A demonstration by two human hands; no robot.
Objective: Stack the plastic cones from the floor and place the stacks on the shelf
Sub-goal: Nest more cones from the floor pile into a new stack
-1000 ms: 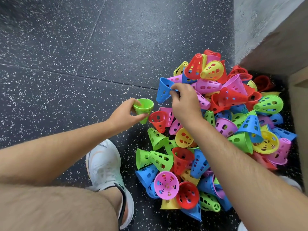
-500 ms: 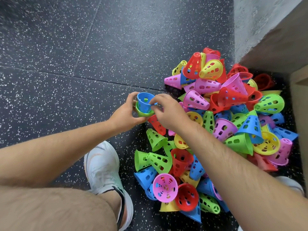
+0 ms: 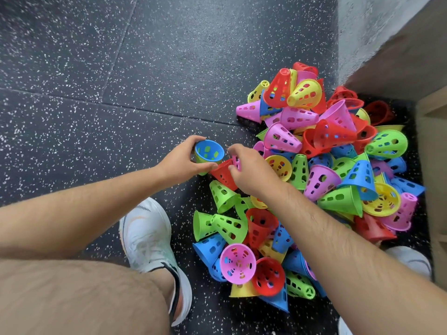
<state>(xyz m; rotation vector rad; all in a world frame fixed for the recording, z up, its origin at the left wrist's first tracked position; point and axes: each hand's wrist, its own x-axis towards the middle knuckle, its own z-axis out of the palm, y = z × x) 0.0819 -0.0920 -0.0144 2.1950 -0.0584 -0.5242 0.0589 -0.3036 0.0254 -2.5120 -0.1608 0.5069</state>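
The left hand (image 3: 180, 160) grips the stack (image 3: 209, 152) mouth-up just left of the pile (image 3: 326, 165), seemingly ready to receive the pink cone (image 3: 236, 161) the right hand (image 3: 251, 170) pinches.

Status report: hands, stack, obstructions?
Left hand holds blue-in-green stack. Right hand pinches pink cone. Red cone lies just beneath it.
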